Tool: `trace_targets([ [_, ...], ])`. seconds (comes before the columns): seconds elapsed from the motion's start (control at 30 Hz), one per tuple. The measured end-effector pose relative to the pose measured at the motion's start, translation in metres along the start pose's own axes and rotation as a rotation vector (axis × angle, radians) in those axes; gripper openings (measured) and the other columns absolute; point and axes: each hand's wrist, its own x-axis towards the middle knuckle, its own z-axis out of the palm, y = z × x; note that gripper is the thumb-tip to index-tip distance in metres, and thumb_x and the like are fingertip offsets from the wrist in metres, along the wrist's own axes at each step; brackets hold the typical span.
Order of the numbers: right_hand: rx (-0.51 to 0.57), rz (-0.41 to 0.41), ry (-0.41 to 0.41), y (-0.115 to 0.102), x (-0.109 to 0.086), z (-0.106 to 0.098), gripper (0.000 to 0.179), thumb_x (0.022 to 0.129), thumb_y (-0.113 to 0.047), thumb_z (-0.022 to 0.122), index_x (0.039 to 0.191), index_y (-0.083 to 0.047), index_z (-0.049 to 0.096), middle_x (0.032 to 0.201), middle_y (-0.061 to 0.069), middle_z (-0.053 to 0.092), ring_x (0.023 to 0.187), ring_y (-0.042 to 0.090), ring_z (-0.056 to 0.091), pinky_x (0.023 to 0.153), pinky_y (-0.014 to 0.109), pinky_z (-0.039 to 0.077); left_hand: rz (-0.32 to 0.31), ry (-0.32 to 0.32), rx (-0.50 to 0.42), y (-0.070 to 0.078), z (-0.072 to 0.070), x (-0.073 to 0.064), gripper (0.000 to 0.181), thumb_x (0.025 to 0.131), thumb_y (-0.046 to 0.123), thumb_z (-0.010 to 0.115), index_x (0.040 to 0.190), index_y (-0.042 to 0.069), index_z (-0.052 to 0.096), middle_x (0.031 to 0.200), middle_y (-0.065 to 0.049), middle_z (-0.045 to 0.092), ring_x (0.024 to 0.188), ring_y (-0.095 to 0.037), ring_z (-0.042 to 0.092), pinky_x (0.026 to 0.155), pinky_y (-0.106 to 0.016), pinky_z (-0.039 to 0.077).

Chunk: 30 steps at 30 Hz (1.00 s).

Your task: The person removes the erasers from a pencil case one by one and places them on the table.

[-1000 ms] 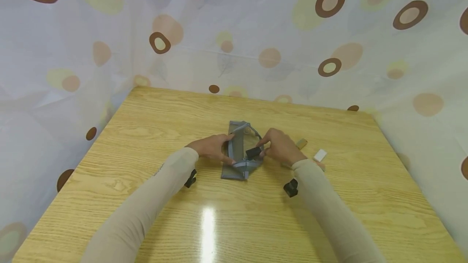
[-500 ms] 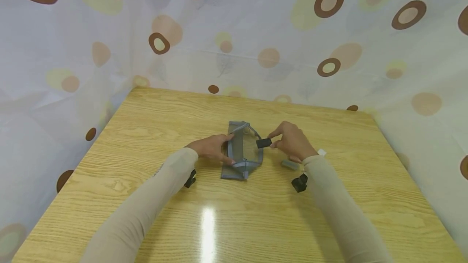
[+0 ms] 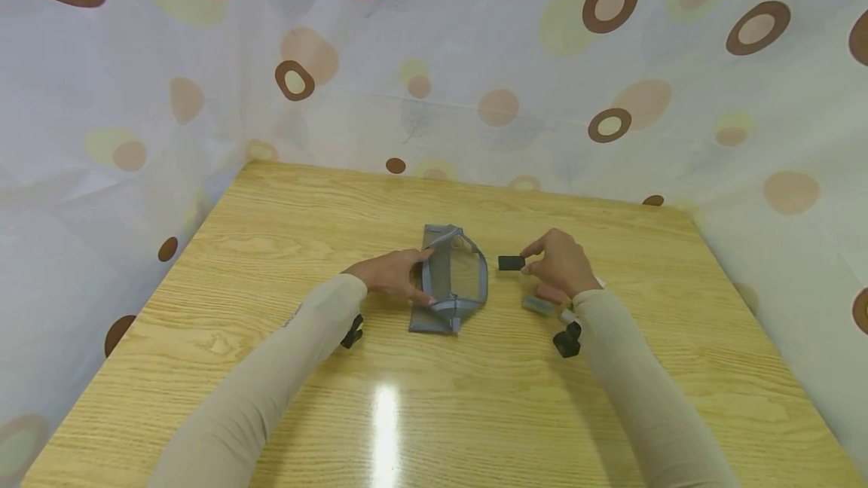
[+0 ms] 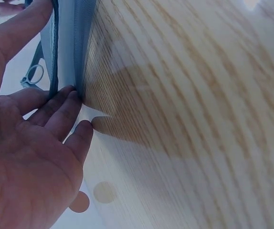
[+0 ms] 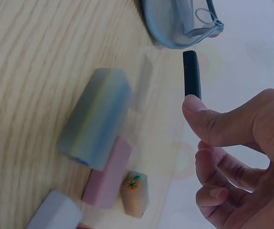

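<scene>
A grey-blue mesh zipper pouch (image 3: 468, 269) lies mid-table in the head view, its mouth held apart. My left hand (image 3: 389, 274) grips its left side, thumb and fingers at the rim; the left wrist view shows fingertips against the zipper edge of the pouch (image 4: 66, 45). Just right of the pouch, my right hand (image 3: 561, 260) pinches one end of a black eraser (image 3: 511, 263) between thumb and fingers. Seen from the right wrist, the black eraser (image 5: 192, 74) points toward the pouch, apart from it, and the other fingers of that hand are loosely curled.
Below the right hand lie a striped translucent eraser (image 5: 96, 117), a pink eraser (image 5: 107, 177), a small orange-toned block with a printed fruit (image 5: 135, 194) and a white block (image 5: 56, 212). A patterned curtain (image 3: 434, 96) encloses the wooden table (image 3: 305, 209) at back and sides.
My right hand has drawn the black eraser out of the pouch's mouth and rightward over the table. The left hand and the pouch have stayed put.
</scene>
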Motion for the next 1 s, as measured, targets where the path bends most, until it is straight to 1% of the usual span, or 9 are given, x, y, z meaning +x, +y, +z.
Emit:
trace_targets([
  [0.03,0.001,0.003,0.001,0.002,0.000,0.000,0.025,0.080,-0.010,0.074,0.104,-0.003,0.073,0.114,0.019,0.065,0.105,0.038,0.058,0.071,0.040,0.050,0.000,-0.001,0.001,0.000,0.000,0.000,0.099,0.079,0.041,0.076,0.152,0.013,0.016,0.155,-0.008,0.023,0.141,-0.025,0.022,0.112,-0.041,0.028],
  [0.13,0.020,0.021,-0.003,0.006,-0.002,0.002,0.025,0.080,-0.010,0.074,0.104,-0.002,0.073,0.115,0.020,0.064,0.114,0.043,0.052,0.086,0.054,0.048,0.002,-0.003,0.001,-0.001,0.000,0.000,0.099,0.079,0.041,0.076,0.152,0.012,0.016,0.155,-0.008,0.023,0.141,-0.025,0.022,0.112,-0.041,0.027],
  [0.2,0.021,0.028,-0.001,0.008,-0.002,0.004,0.024,0.081,-0.011,0.074,0.103,-0.001,0.073,0.116,0.020,0.064,0.114,0.045,0.051,0.089,0.059,0.045,0.003,-0.002,0.001,-0.001,0.000,-0.001,0.099,0.079,0.041,0.076,0.152,0.012,0.016,0.154,-0.008,0.024,0.141,-0.025,0.022,0.112,-0.041,0.027],
  [0.4,-0.002,0.093,-0.014,0.015,-0.002,0.010,0.028,0.082,-0.015,0.073,0.106,-0.003,0.072,0.123,0.023,0.058,0.115,0.046,0.050,0.084,0.058,0.048,-0.009,0.002,-0.001,0.000,0.000,-0.001,0.098,0.079,0.040,0.076,0.152,0.013,0.016,0.155,-0.008,0.023,0.141,-0.025,0.022,0.112,-0.041,0.027],
  [0.53,-0.012,0.135,-0.029,0.018,-0.001,0.014,0.030,0.082,-0.016,0.072,0.109,-0.004,0.071,0.128,0.023,0.055,0.115,0.046,0.050,0.084,0.057,0.048,-0.014,0.003,0.000,0.000,0.001,-0.001,0.098,0.079,0.040,0.076,0.153,0.014,0.016,0.155,-0.007,0.023,0.142,-0.025,0.021,0.112,-0.041,0.027],
  [0.63,-0.005,0.149,-0.034,0.020,-0.002,0.016,0.030,0.082,-0.016,0.071,0.109,-0.004,0.071,0.128,0.023,0.055,0.110,0.043,0.054,0.084,0.055,0.049,-0.013,0.004,-0.003,-0.001,0.001,0.000,0.099,0.079,0.040,0.076,0.153,0.014,0.016,0.155,-0.007,0.023,0.142,-0.025,0.021,0.112,-0.041,0.027],
  [0.8,0.021,0.156,-0.041,0.022,-0.002,0.019,0.030,0.082,-0.015,0.070,0.109,-0.002,0.070,0.130,0.027,0.051,0.091,0.034,0.062,0.074,0.048,0.054,-0.020,0.001,-0.016,-0.002,0.001,0.000,0.100,0.078,0.040,0.077,0.153,0.014,0.016,0.155,-0.007,0.023,0.142,-0.025,0.021,0.112,-0.042,0.027],
  [0.9,0.013,0.154,-0.037,0.022,-0.002,0.019,0.029,0.081,-0.014,0.070,0.108,-0.002,0.071,0.130,0.027,0.051,0.092,0.034,0.063,0.074,0.049,0.054,-0.024,-0.002,-0.017,0.000,0.000,-0.001,0.099,0.079,0.040,0.076,0.153,0.014,0.015,0.155,-0.007,0.022,0.142,-0.025,0.021,0.112,-0.042,0.027],
  [1.0,0.003,0.147,-0.036,0.021,-0.001,0.020,0.027,0.081,-0.013,0.070,0.106,-0.002,0.072,0.127,0.026,0.054,0.095,0.036,0.063,0.080,0.055,0.051,-0.028,-0.003,-0.014,0.001,0.000,-0.002,0.099,0.079,0.039,0.076,0.153,0.014,0.015,0.155,-0.007,0.022,0.142,-0.025,0.020,0.112,-0.042,0.026],
])
